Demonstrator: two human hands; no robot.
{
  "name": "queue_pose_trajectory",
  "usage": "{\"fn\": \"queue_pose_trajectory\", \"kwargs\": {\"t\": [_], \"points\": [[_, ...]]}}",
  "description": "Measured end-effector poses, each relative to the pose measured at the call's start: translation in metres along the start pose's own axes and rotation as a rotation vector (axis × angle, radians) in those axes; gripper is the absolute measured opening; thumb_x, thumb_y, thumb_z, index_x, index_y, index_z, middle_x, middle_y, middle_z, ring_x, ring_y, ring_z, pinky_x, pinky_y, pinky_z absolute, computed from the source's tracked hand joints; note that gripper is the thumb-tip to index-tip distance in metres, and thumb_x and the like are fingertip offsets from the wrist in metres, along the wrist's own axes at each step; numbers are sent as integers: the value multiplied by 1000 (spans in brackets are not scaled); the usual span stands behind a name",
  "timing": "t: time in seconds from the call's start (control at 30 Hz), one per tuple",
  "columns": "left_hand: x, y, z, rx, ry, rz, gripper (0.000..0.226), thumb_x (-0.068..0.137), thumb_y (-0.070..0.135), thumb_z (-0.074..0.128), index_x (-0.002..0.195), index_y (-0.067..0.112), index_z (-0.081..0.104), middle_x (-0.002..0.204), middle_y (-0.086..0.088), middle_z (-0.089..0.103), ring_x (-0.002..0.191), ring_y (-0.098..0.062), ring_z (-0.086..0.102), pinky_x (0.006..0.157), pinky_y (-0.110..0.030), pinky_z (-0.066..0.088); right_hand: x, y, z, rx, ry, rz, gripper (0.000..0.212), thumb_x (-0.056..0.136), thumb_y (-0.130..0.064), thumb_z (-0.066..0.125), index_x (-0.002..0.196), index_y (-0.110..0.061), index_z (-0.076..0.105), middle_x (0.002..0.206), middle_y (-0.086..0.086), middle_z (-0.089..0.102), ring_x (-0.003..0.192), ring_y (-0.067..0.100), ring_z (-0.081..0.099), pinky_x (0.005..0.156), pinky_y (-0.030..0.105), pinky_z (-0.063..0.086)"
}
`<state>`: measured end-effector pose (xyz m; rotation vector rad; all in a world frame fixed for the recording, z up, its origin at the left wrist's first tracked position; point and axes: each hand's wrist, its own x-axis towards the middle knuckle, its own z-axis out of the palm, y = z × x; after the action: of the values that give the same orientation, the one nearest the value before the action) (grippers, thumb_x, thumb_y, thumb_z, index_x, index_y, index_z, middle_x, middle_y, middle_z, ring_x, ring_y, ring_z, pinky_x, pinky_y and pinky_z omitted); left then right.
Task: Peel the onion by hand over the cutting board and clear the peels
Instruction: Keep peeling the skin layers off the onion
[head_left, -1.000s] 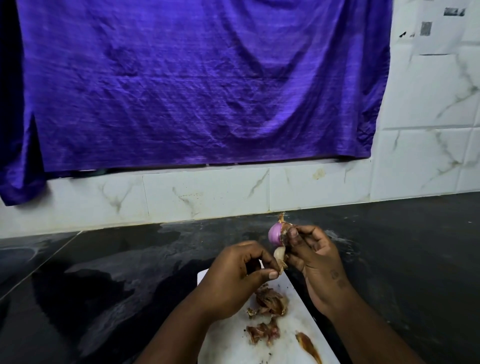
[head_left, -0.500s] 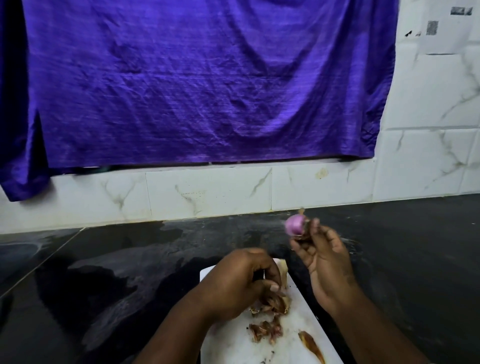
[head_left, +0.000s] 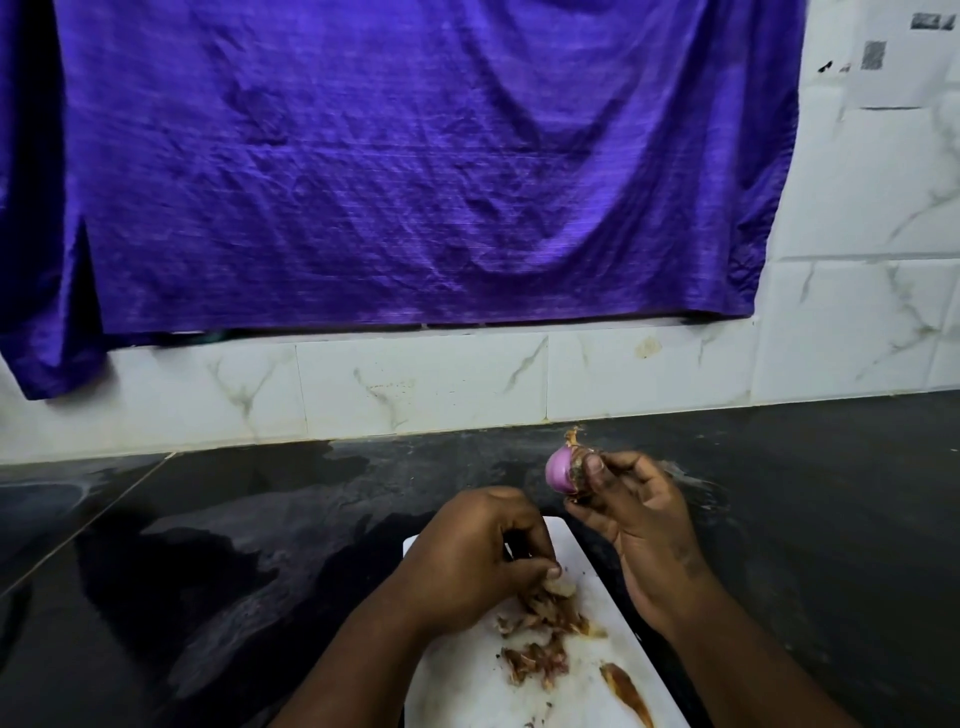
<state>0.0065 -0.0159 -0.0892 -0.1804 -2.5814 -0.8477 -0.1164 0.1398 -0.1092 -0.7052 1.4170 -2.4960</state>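
A small purple onion (head_left: 560, 470), partly peeled with a dry brown tip, is pinched in my right hand (head_left: 636, 512) above the far end of the white cutting board (head_left: 571, 696). My left hand (head_left: 475, 561) hovers low over the board with a pale strip of peel (head_left: 716, 587) between thumb and fingers, touching the pile. Brown and purplish peels (head_left: 545, 631) lie heaped in the board's middle, and one long brown peel (head_left: 623, 691) lies apart near its right edge.
The board rests on a dark polished stone counter (head_left: 208, 545). White marble-look tiles (head_left: 426, 384) back the counter, and a large purple cloth (head_left: 389, 166) hangs over the wall above.
My left hand pulled a strip of peel away from the onion and lowered it onto the peel pile. My right hand kept the onion raised and shifted slightly right.
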Motion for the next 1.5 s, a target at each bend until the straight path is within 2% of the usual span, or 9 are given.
{"fn": "queue_pose_trajectory", "kwargs": {"t": [0.13, 0.27, 0.4, 0.57, 0.7, 0.83, 0.97, 1.2, 1.5], "points": [[-1, -1, 0, -14, 21, -22, 20, 84, 6, 81, 83, 21, 68, 89, 6, 70, 83, -8, 67, 68, -22, 56, -1, -2, 1, -3, 2, -7, 50, 71, -26, 77, 110, 1, 61, 108, 15, 75, 90, 21, 77, 72, 29, 63], [-1, -2, 2, -40, 49, -77, 15, 92, 13, 77, 94, 28, 76, 91, 13, 78, 79, -2, 74, 75, -29, 63, -2, -1, 1, -51, -33, -21, 44, 70, -21, 80, 107, -4, 65, 109, 16, 76, 95, 28, 77, 70, 29, 63], [0, 0, 1, -23, 105, -90, 14, 105, 27, 62, 105, 33, 75, 87, 14, 80, 67, -5, 75, 66, -29, 62, -1, 1, 1, -137, -51, -40, 54, 60, -17, 87, 111, -11, 68, 107, 11, 78, 100, 29, 75, 77, 35, 62], [1, -1, 0, 91, 165, -62, 5, 89, 34, 81, 88, 33, 76, 80, 18, 69, 72, 0, 63, 61, -15, 43, -1, 3, 0, -225, -123, -80, 52, 64, -4, 87, 113, -18, 72, 110, 5, 79, 101, 22, 76, 83, 30, 61], [1, -3, 0, 139, 237, -70, 35, 79, 52, 85, 70, 26, 64, 73, 11, 60, 68, -6, 56, 54, -16, 35, -3, 1, 0, -257, -147, -92, 51, 64, -3, 87, 109, -20, 70, 107, 0, 79, 97, 17, 76, 78, 26, 61], [0, 3, -1, 43, 278, -74, 13, 90, 38, 78, 94, 35, 66, 87, 16, 68, 74, 0, 63, 59, -12, 43, -4, 1, 0, -261, -173, -85, 53, 64, -4, 88, 111, -17, 68, 106, 0, 79, 96, 15, 76, 75, 23, 60], [-1, 11, 1, -120, 330, -34, 30, 95, 22, 75, 122, 33, 67, 112, 15, 66, 94, 0, 65, 68, -8, 52, -5, 3, 1, -275, -212, -71, 51, 64, -11, 87, 110, -15, 67, 104, 3, 79, 97, 20, 76, 75, 26, 60], [-1, 12, -2, -205, 355, -40, 26, 99, 18, 71, 122, 30, 71, 116, 15, 60, 94, 2, 63, 72, -8, 52, -4, 5, 0, -288, -200, -98, 42, 81, -15, 78, 121, -15, 67, 116, 3, 77, 109, 19, 73, 88, 30, 60], [2, 12, 0, -249, 376, -86, 13, 95, 17, 75, 102, 27, 71, 107, 11, 61, 88, -10, 63, 66, -12, 53, -6, 3, -1, -281, -197, -129, 45, 76, 8, 81, 117, -5, 68, 110, 8, 78, 100, 19, 76, 76, 24, 60]]}}
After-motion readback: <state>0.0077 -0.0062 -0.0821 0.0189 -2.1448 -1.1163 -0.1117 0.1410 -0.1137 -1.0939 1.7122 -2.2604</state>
